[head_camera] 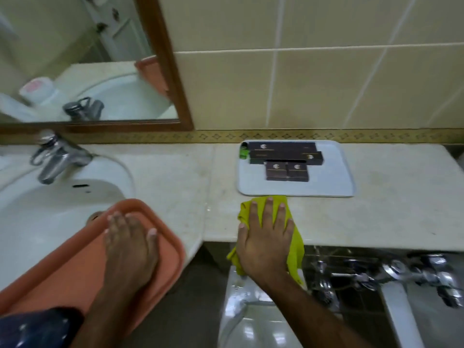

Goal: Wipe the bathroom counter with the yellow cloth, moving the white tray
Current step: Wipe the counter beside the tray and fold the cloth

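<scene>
Palm (266,242) flat on crumpled yellow cloth (296,243).

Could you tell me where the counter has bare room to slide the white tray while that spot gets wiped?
Bare counter lies right of the white tray, out to the counter's end, and between the tray and the sink. The front edge is crowded: the right hand presses the yellow cloth there, and the left hand rests on an orange tray over the sink.
</scene>
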The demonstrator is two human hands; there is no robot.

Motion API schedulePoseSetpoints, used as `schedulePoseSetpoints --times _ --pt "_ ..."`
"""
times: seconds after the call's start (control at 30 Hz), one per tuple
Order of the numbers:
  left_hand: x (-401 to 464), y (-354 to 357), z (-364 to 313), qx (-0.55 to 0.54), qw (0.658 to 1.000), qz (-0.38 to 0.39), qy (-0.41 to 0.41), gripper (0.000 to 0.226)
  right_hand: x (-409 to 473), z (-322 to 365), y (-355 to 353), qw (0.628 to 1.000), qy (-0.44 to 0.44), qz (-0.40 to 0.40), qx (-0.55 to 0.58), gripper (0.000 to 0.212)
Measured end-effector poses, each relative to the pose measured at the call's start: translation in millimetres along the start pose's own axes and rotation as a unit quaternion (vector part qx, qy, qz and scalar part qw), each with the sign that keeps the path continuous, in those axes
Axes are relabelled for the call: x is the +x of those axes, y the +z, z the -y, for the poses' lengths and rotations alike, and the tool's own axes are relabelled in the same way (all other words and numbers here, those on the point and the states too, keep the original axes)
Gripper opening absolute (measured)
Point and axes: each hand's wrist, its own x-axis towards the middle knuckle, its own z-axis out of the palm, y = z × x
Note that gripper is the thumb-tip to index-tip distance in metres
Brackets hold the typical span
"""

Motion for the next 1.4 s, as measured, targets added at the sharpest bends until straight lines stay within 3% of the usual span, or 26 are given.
schedulePoseSetpoints --times 0.17,0.3,0.43,0.6,0.7,0.77,0.93,1.0,1.07,1.17,1.27,1.4 --pt "1 20 9 -0.001 1.000 -0.017 0.015 0.073 5 79 23 0.996 -0.079 0.036 -0.012 0.064" --pt "2 20 10 0.009 0.999 -0.035 0.028 0.072 31 104 32 0.970 -0.231 0.065 -0.041 0.061" --pt "3 21 10 0.015 0.999 -0.032 0.028 0.072 67 126 35 0.950 -0.296 0.093 -0.045 0.061" --pt "4 22 11 0.030 0.999 -0.023 0.026 0.071 72 143 31 0.963 -0.255 0.071 0.057 0.055" --pt "2 12 7 0.044 0.999 0.009 0.030 0.068 55 121 16 0.975 -0.173 -0.015 0.138 0.041" --pt "4 1 6 0.052 0.998 0.006 0.020 0.066 41 97 10 0.991 -0.102 -0.040 0.081 0.036" --pt "45 -33 -12 -0.026 0.992 -0.126 -0.009 0.043 31 74 -10 0.999 0.024 0.031 -0.014 0.054" --pt "78 -40 -29 -0.056 0.994 -0.089 0.000 0.037 41 77 -17 0.995 0.075 0.070 0.009 0.049" --pt "110 -40 -47 -0.082 0.997 0.003 -0.001 0.041 50 78 -22 0.988 0.103 0.110 0.045 0.037" --pt "136 -32 -61 -0.109 0.987 0.115 0.016 0.041 58 74 -27 0.980 0.083 0.147 0.109 0.028" --pt "146 -40 -58 -0.187 0.970 0.148 0.043 0.014 63 72 -42 0.960 0.030 0.135 0.243 0.013" --pt "148 -89 -38 -0.293 0.934 0.200 0.034 0.005 62 87 -75 0.934 0.007 0.104 0.342 0.018"
